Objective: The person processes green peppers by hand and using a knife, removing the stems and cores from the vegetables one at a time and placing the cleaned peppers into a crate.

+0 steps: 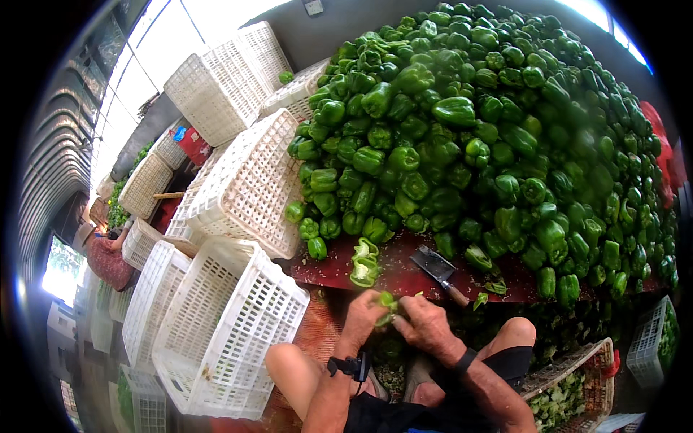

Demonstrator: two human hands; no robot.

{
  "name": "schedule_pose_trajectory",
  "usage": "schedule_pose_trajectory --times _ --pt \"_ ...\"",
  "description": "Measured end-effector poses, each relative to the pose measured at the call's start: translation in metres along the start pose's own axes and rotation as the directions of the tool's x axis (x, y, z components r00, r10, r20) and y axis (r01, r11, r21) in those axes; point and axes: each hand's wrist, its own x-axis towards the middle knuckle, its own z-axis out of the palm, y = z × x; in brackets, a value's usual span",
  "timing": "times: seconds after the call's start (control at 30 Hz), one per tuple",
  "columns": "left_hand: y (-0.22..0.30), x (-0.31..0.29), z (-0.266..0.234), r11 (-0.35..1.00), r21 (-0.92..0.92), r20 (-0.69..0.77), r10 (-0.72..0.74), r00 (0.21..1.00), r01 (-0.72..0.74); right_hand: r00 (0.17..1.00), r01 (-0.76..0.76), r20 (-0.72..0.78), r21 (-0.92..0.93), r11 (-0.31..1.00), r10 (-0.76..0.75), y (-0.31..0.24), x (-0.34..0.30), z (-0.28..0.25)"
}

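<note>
- Two bare hands are at work close together, low over the near edge of a dark red table [325,273].
- The left hand [363,315] has its fingers closed on a piece of green pepper [386,300], held between the two hands just off the table's edge.
- The right hand [426,321] is curled, its fingertips up against the same piece; I can't tell whether it grips or only touches it.
- A black strap with a small device [350,366] sits on the left wrist, a plain dark band [465,359] on the right.
- On the table, just beyond the left hand, lies a cut-open pepper [364,263], its pale inside showing.
- To the right of that rests a broad knife [433,264], its wooden handle pointing toward the person and to the right.
- Green scraps [497,288] lie near the knife handle.
- Behind all this rises a great heap of whole green peppers [433,155], spreading to the right along the table.
- Several white plastic crates stand or lean on the left; the nearest crate [249,328] is tipped on a slant beside the person's knee.
- At the lower right, a grimy crate [598,355] holds pale green trimmings [559,404].
- Far off to the left, another person [112,254] in a hat and reddish top bends beside more crates.
</note>
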Motion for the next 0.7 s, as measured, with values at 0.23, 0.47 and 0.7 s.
schedule_pose_trajectory --times 0.23,0.47,0.7 --pt "0.022 -0.012 -0.003 0.92 0.39 0.234 -0.065 0.97 -0.032 0.951 0.066 0.303 -0.008 0.998 -0.061 0.016 -0.014 0.011" --pt "0.091 -0.035 -0.06 0.698 0.659 -0.037 0.403 0.915 -0.281 0.902 -0.096 0.424 0.382 0.919 -0.083 0.04 -0.054 0.007" --pt "0.142 -0.085 -0.25 0.131 0.952 -0.263 0.813 0.52 0.278 0.93 0.013 0.366 0.08 0.997 -0.041 0.083 -0.068 -0.002"
